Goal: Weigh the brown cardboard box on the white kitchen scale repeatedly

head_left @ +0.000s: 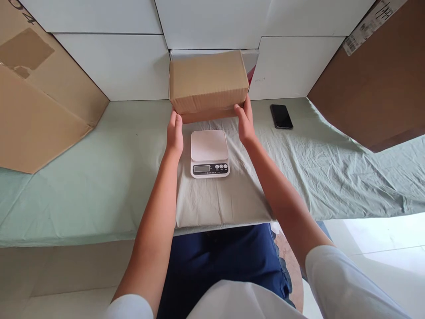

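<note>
A closed brown cardboard box (208,82) stands at the back of the table against the white wall boxes. My left hand (174,134) presses on its lower left corner and my right hand (245,120) on its lower right corner, so both hands grip the box from the sides. Just in front of the box lies a white digital kitchen scale (209,153) with a bare platform, between my two forearms.
A black phone (281,116) lies to the right on the pale green cloth (99,177). Large brown cardboard sheets lean at the left (36,97) and at the right (375,84). White boxes (116,62) line the back.
</note>
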Action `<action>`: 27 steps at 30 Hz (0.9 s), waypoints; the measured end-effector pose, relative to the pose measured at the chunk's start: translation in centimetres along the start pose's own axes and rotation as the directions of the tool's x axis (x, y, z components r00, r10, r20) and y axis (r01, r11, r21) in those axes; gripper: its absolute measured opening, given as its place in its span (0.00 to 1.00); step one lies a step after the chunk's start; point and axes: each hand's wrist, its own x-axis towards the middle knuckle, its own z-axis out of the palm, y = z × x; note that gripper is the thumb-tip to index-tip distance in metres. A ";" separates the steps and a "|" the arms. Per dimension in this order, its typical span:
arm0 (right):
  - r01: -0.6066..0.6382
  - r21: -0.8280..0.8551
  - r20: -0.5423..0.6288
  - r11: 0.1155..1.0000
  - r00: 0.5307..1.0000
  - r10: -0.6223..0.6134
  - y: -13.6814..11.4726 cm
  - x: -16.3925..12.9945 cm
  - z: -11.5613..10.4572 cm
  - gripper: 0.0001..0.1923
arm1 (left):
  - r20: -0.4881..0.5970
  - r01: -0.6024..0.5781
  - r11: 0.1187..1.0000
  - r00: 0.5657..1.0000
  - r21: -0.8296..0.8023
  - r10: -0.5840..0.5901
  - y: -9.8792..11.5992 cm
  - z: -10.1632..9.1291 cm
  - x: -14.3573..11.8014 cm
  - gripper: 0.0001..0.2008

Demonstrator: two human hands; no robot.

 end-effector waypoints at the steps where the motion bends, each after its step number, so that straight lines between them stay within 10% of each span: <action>1: 0.014 -0.018 -0.001 1.000 1.000 -0.014 -0.8 -0.1 0.0 0.37 | 0.005 -0.027 1.000 1.000 0.009 0.027 0.8 -0.1 -0.5 0.41; 14: -0.091 0.022 -0.006 0.996 0.996 0.091 -3.0 -11.6 -0.4 0.35 | 0.077 -0.019 1.000 0.997 0.025 0.017 3.6 -1.4 -10.0 0.41; 27: -0.121 0.027 -0.055 0.992 0.991 0.122 -1.3 -12.8 0.9 0.38 | -0.026 0.120 0.993 0.992 -0.004 -0.120 3.0 -1.8 -11.8 0.44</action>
